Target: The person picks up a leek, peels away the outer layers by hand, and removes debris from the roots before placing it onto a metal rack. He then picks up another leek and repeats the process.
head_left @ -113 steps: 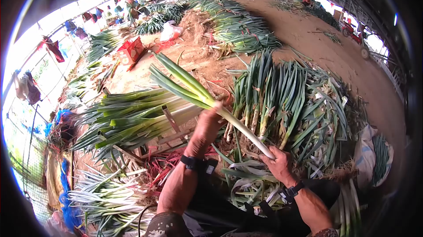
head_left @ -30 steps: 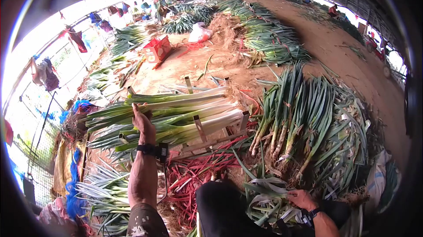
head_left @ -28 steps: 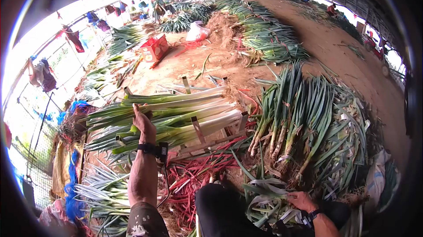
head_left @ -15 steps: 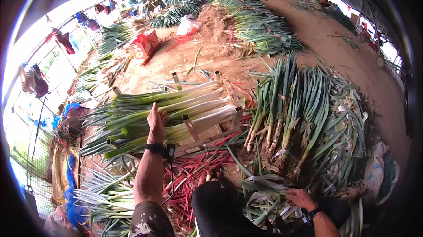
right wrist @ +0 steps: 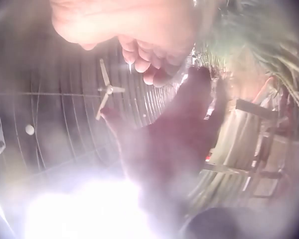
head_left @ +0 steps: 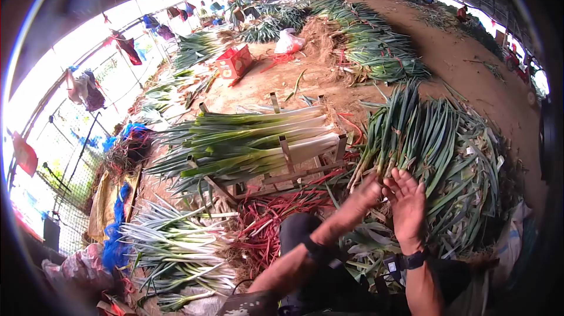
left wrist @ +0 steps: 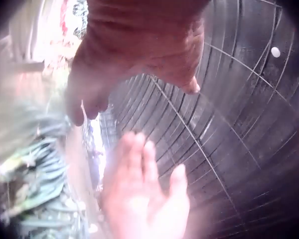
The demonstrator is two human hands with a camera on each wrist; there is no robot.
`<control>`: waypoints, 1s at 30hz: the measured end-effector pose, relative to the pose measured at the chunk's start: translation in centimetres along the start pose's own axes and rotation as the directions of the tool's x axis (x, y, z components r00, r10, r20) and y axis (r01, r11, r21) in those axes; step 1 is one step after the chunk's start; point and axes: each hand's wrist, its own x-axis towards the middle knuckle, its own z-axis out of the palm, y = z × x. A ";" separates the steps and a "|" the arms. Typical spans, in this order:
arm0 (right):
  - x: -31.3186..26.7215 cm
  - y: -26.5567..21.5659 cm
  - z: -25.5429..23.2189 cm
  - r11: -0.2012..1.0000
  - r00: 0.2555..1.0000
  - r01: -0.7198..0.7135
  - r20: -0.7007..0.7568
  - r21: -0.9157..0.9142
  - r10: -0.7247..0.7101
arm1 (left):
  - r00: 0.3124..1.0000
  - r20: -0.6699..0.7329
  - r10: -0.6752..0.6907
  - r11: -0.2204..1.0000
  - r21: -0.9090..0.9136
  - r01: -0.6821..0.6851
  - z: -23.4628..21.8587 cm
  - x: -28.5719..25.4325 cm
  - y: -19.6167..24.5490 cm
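Both hands are raised close together in the head view, their fingers fairly straight and nothing between them. My left hand (head_left: 359, 199), slightly blurred, reaches in from the left. Beside it my right hand (head_left: 408, 204) points upward with its palm showing. Behind them stands a bundle of untrimmed leeks (head_left: 405, 122) with dirty stems, the things nearest to both hands. Cleaned leeks (head_left: 264, 131) with white stems lie side by side on a low wooden rack (head_left: 286, 153). The left wrist view shows the right hand (left wrist: 144, 194) facing the left one; in the right wrist view glare covers much of the scene.
Red strips (head_left: 264, 216) lie tangled before the rack. Thinner white-stemmed leeks (head_left: 182, 245) are spread at lower left. Stripped leaves (head_left: 470, 198) heap up on the right. Farther off are a red box (head_left: 234, 62), a white bag (head_left: 289, 41) and long leek piles (head_left: 376, 40).
One leek, held in both hands at first, went onto the rack. My left hand has since left the rack and moved right; my right hand has risen from the leaves beside it.
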 end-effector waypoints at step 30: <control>-8.4 9.7 -20.2 0.571 0.917 -0.358 -0.395 -0.739 0.063 | 0.871 -0.026 -0.491 0.841 -0.276 0.466 6.9 -4.3 -5.7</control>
